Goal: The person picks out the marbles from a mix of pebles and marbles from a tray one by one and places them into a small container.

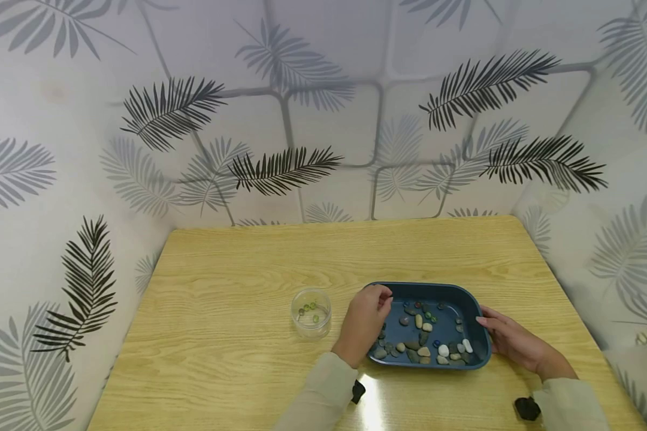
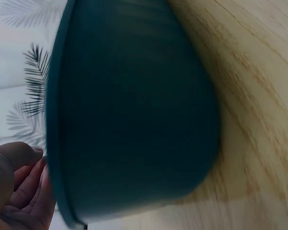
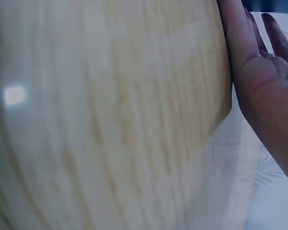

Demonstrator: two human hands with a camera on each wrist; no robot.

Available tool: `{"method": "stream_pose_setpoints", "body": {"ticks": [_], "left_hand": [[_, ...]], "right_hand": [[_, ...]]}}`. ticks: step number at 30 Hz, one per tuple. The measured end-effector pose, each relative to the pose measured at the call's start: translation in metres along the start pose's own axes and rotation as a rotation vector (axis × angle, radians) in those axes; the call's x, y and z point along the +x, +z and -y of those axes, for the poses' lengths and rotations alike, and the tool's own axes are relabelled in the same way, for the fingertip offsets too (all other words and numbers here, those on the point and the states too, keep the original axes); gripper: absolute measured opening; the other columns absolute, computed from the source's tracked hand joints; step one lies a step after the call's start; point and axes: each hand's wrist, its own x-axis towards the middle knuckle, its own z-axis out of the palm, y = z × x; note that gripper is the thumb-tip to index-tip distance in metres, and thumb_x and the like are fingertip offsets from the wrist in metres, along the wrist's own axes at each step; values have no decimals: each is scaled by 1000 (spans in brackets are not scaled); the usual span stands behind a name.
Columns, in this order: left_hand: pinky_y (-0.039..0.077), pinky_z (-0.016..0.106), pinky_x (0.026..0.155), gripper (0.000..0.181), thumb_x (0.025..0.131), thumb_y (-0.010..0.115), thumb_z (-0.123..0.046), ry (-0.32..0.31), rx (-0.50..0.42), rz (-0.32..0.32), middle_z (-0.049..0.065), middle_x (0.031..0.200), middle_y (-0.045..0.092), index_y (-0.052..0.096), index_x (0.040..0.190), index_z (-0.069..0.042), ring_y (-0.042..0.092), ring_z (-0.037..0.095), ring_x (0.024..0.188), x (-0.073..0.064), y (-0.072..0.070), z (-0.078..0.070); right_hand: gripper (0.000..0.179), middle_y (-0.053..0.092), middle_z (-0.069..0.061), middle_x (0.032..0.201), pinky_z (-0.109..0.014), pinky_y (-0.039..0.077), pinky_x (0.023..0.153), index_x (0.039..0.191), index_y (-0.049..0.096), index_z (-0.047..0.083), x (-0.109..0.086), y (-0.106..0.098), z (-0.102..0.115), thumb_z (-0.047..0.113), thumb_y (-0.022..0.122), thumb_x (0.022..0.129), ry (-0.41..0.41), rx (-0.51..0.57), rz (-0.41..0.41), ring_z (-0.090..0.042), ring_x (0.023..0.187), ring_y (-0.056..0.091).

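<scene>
A dark blue rectangular tub (image 1: pixel 431 366) holds several pebbles (image 1: pixel 443 351) and small glass marbles (image 1: pixel 428 315), some green, blue and reddish. Over its left end is my left hand (image 1: pixel 362 318), fingers bent and the thumb close to them; whether something small sits between the tips is hidden. In the left wrist view this hand (image 2: pixel 21 187) is beside the tub's rim (image 2: pixel 57 120). My right hand (image 1: pixel 517 342) holds the tub's right end, thumb at the rim and fingers along the outer wall. A clear round cup (image 1: pixel 311 328) with several greenish marbles (image 1: pixel 313 306) stands left of the tub.
The wood-grain table (image 1: pixel 210 311) stretches left of the cup and behind the tub. A wall covering with leaf print (image 1: pixel 329 197) rises at the table's back and sides. Black wrist devices (image 1: pixel 527 408) sit below both hands.
</scene>
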Motion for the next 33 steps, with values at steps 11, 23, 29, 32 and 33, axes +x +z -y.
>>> {"method": "stream_pose_setpoints", "body": {"ticks": [11, 23, 29, 32, 33], "left_hand": [[43, 13, 63, 13, 85, 59, -20, -64, 17, 4, -6, 86, 59, 63, 95, -12, 54, 0, 74, 8, 21, -4], [43, 18, 64, 19, 85, 60, -21, -138, 73, 115, -5, 91, 57, 60, 102, -12, 53, 5, 79, 15, 33, -11], [43, 19, 61, 20, 84, 60, -22, -151, 96, 147, -5, 91, 56, 60, 103, -15, 52, 5, 76, 16, 39, -10], [42, 19, 57, 19, 84, 61, -22, -148, 112, 140, -5, 90, 56, 60, 101, -15, 52, 5, 72, 16, 40, -10], [41, 19, 56, 19, 84, 61, -22, -146, 118, 138, -5, 90, 56, 60, 101, -15, 52, 6, 71, 16, 41, -10]], "right_hand": [[62, 43, 16, 122, -42, 42, 84, 141, -5, 6, -1, -2, -2, 25, 34, 97, 2, 6, -1, -8, 108, 48], [64, 24, 1, 137, -43, 39, 87, 142, -7, 9, 2, -2, 3, 28, 35, 96, 58, 14, 10, -3, 109, 44], [65, 5, -13, 144, -45, 37, 89, 142, -9, 11, 2, -1, 6, 28, 34, 96, 84, 13, 21, -2, 110, 41], [63, 13, -10, 143, -46, 36, 89, 142, -8, 11, 2, -1, 7, 28, 33, 96, 88, 11, 34, -4, 111, 40], [63, 17, -8, 141, -46, 36, 89, 142, -7, 12, 3, -1, 7, 27, 33, 96, 93, 13, 33, -4, 111, 40]]}}
